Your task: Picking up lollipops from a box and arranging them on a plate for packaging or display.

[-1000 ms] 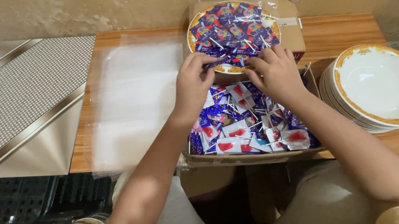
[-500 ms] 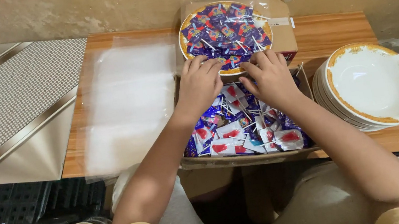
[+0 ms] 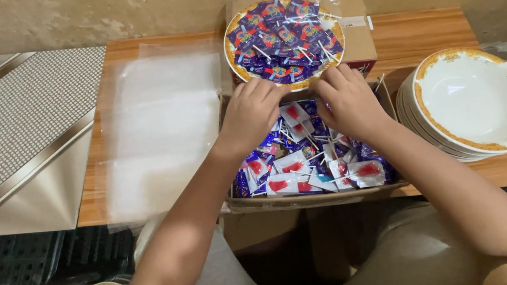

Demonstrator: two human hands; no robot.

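Both hands had drawn back from the filled plate (image 3: 283,38) into the lollipop box (image 3: 314,197) on the counter (image 3: 430,38). Left hand (image 3: 251,113) and right hand (image 3: 345,102) curled over wrapped lollipops (image 3: 300,170); grip undeterminable. Knocking the overhanging plate risked spillage.

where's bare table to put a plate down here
Bare wood shows behind the plate stack, right of the small carton. The clear bags cover the left. The middle is crowded: filled plate, lollipop box, left hand, right hand.
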